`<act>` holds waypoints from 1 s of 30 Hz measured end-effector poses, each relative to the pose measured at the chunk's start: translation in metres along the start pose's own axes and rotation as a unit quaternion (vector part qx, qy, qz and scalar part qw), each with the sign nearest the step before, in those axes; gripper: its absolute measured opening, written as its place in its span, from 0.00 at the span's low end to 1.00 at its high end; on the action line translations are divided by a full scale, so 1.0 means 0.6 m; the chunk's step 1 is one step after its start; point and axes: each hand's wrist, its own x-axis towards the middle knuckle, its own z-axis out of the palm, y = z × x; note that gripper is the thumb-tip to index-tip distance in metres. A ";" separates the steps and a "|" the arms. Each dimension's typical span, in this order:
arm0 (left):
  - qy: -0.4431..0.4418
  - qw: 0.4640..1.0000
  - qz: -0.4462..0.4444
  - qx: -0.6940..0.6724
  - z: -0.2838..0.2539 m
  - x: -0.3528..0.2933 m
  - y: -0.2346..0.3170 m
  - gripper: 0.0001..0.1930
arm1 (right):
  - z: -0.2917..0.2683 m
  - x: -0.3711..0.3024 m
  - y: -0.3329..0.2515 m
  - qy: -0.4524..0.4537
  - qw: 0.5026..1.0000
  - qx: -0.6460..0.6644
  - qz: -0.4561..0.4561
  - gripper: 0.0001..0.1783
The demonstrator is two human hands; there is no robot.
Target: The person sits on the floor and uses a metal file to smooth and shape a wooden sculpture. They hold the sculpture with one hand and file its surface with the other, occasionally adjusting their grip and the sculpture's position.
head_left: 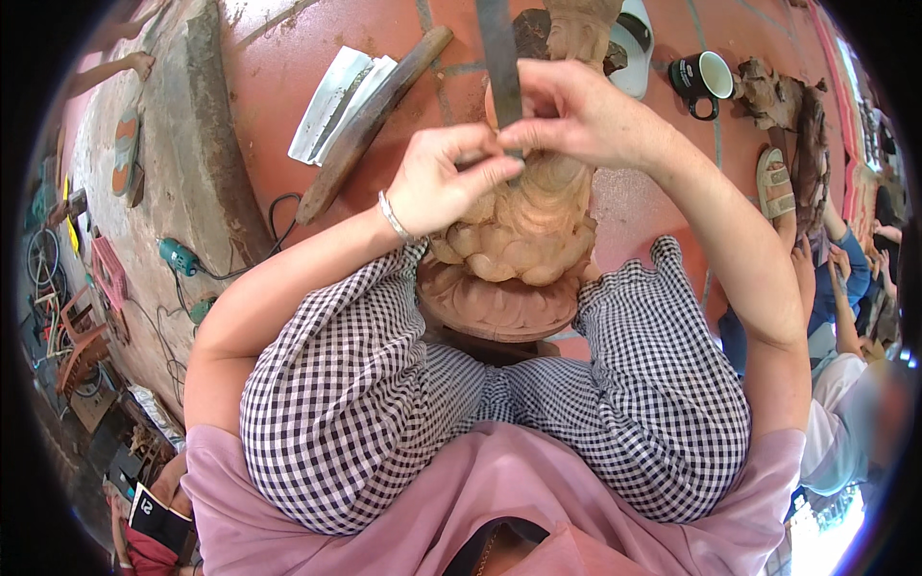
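A carved wooden statue (523,230) lies or leans between my knees, its lotus-petal base (499,302) nearest me and a carved face (574,38) at the far end. Over its middle, my right hand (567,113) is closed, thumb and fingers pinching a dark grey flat strip (497,53). The strip runs away from me past the upper edge of the view; its material I cannot make out. My left hand (444,178), with a bracelet at the wrist, is closed too, thumb and forefinger meeting at the strip's near end.
Left of the statue lie a long wooden stick (375,125) and folded white paper (331,101). A large pale wood slab (197,144) bears a green power tool (177,256) with a cord. A black mug (701,84), sandal (774,182) and wood pieces (768,94) stand right. Other people sit at both sides.
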 end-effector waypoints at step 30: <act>-0.061 0.996 -0.032 -0.058 -0.008 -0.003 -0.002 0.11 | -0.004 0.012 -0.012 -0.051 0.998 -0.024 -0.004 0.10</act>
